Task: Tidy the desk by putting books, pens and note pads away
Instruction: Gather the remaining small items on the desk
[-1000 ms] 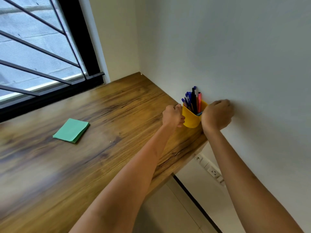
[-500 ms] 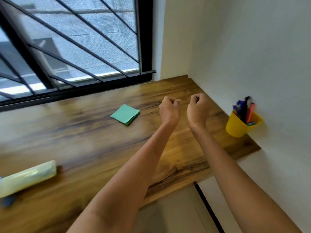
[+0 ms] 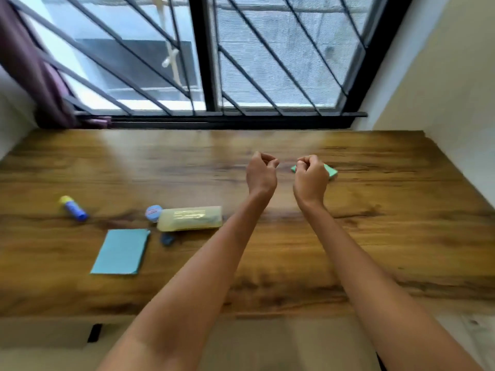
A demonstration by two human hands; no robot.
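**Both hands empty above the worktop, note pads lying apart**

We see a barred window [image 3: 267, 57] filling the far side, with a purple curtain [image 3: 32, 68] bunched at its left edge. Below it runs the wooden worktop [image 3: 375, 236], wall to wall.

Our two forearms reach out over the middle of the worktop. The left hand [image 3: 261, 174] and the right hand [image 3: 310, 178] hang side by side, close together but apart. On each, the fingers are curled in toward the palm and hold nothing.

Toward the near left lies a blue note pad [image 3: 120, 251], flat on the wood. Just beyond it, to the right, lies a pale yellow pouch [image 3: 190, 218] on its side. The green note pad [image 3: 332, 171] lies farther back on the right; the right hand covers most of it from our view, and we cannot tell whether the hand touches it or only hangs above.

A glue stick [image 3: 73, 208] with a blue body and yellow end lies alone at the far left. A small round blue lid-like object [image 3: 153, 211] sits against the left end of the pouch, and a small dark blue item [image 3: 167, 239], too blurred to name, lies just near the pouch's front edge, beside the blue note pad's corner.
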